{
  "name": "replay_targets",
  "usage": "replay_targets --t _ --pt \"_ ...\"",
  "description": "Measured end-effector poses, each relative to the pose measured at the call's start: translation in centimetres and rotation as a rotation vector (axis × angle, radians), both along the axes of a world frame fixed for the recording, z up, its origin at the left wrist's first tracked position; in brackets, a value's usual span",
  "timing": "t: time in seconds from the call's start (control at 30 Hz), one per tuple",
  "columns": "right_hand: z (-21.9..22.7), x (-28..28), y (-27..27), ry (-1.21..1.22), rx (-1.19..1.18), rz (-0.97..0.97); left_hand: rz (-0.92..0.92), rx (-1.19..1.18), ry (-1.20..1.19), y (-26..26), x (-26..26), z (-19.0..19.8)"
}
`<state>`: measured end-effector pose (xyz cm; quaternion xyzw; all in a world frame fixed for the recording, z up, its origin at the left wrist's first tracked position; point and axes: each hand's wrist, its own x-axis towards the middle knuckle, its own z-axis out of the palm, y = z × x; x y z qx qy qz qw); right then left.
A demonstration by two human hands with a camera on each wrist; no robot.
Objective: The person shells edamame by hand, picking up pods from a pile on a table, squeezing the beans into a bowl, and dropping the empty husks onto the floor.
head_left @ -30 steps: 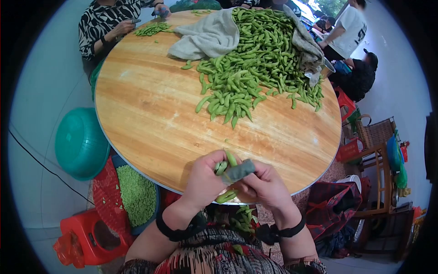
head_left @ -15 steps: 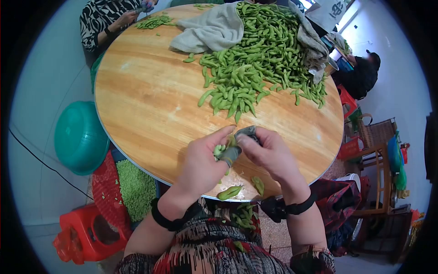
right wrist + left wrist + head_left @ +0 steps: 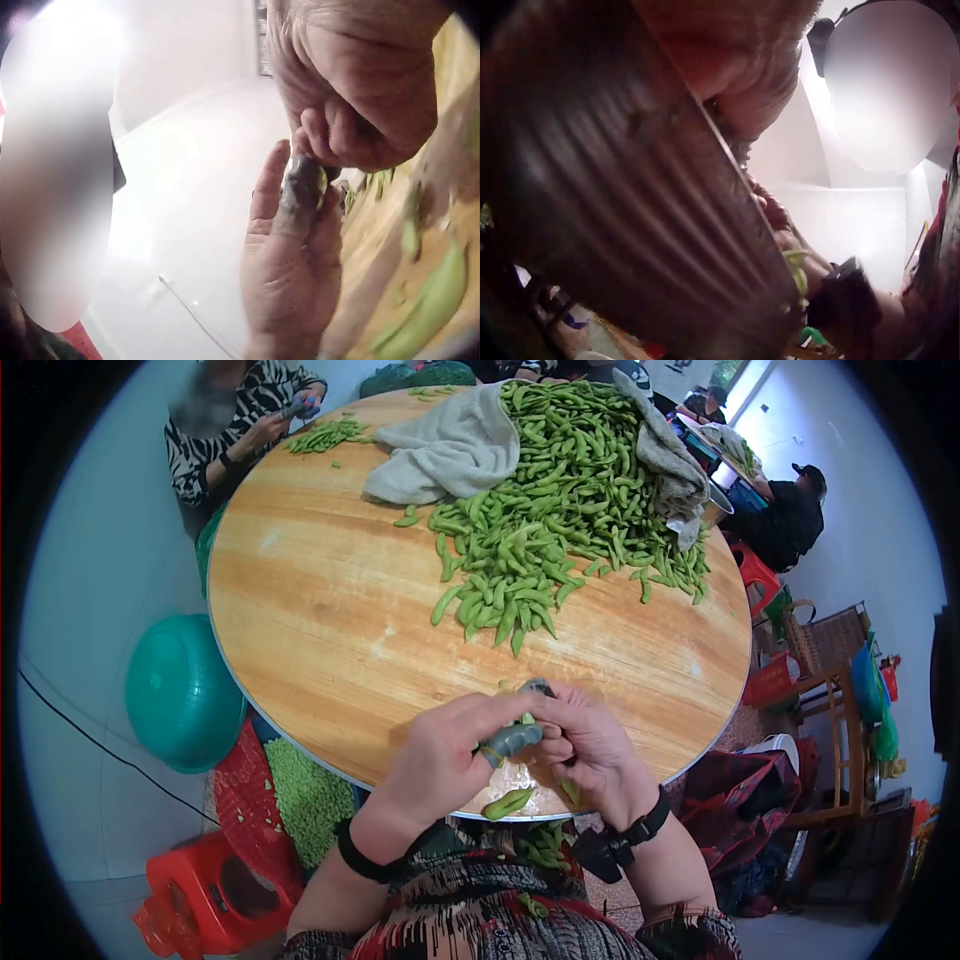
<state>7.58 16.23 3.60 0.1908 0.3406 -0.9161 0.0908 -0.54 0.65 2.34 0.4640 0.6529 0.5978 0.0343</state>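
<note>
2 hands work a pod at the near edge of the table point(image 3: 330, 640).

The left hand point(image 3: 440, 755) and right hand point(image 3: 590, 745) meet over the table's near rim, fingers curled and pinching 1 pod point(image 3: 522, 718) between them (a grey cover sits on the left thumb point(image 3: 512, 739)). A loose pod point(image 3: 507, 803) lies on the rim just below the hands. The pod heap point(image 3: 550, 510) fills the table's far side, half under a cloth point(image 3: 445, 450). A teal basin point(image 3: 180, 695) sits left of the table.
</note>
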Motion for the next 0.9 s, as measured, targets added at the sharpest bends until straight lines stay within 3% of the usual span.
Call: replay_targets --t 0.13,0.27,0.33,0.37,0.4,0.43,0.47,0.5,0.53,0.57,0.6,0.63,0.7,0.77,0.8,0.87,0.9 --pt "-1.0 0.4 -0.8 0.036 -0.374 -0.041 -0.018 -0.041 0.124 -0.1 0.2 0.0" --pt "-0.8 0.5 -1.2 0.089 -0.409 -0.045 0.011 -0.004 0.186 -0.1 0.5 0.0" --pt "0.2 0.4 -1.3 0.105 -0.355 -0.073 -0.016 -0.07 0.082 -0.2 0.5 -0.3" --pt "0.9 0.3 -1.3 0.068 -0.12 -0.094 -0.021 -0.07 0.087 -0.1 0.3 -0.3" --pt "1.3 0.1 -1.2 0.027 0.114 -0.114 -0.075 -0.092 -0.062 -0.2 0.2 -0.2" --pt "1.5 -0.4 -0.7 0.031 0.115 -0.117 -0.128 -0.112 -0.21 -0.2 0.1 -0.2" --pt "1.6 -1.2 0.1 0.053 0.555 -0.038 -0.13 -0.113 -0.206 -0.3 -0.3 -0.7" --pt "1.5 -2.1 0.9 0.072 0.992 0.047 -0.227 0.021 -0.643 -0.5 -0.8 -1.6" --pt "1.1 -3.4 2.0 0.072 0.99 0.047 -0.319 0.165 -1.081 -0.8 -1.2 -2.4" --pt "0.2 -4.6 3.2 0.112 1.566 -0.013 -0.46 0.261 -1.179 -1.0 -2.1 -2.7" --pt "-0.2 -5.1 3.6 0.147 2.142 -0.081 -0.462 0.254 -1.182 -1.5 -2.3 -2.5" --pt "-0.5 -5.0 3.6 0.144 2.139 -0.087 -0.475 0.217 -1.237 -1.9 -2.6 -2.2" --pt "-0.5 -5.0 3.4 0.251 2.099 0.191 -0.489 0.185 -1.289 -2.1 -3.1 -1.9" --pt "0.5 -4.2 3.4 0.275 2.078 0.251 0.12 -0.01 -0.631 -2.1 -3.3 -2.3" --pt "0.8 -3.9 3.3 0.302 2.053 0.314 0.123 -0.01 -0.634 -1.9 -3.3 -2.6" --pt "0.7 -4.0 3.5 0.287 2.077 0.295 0.205 -0.362 0.145 -1.5 -3.3 -3.0" --pt "0.6 -4.0 3.7 0.265 2.106 0.27 0.202 -0.363 0.154 -1.4 -2.9 -2.7"
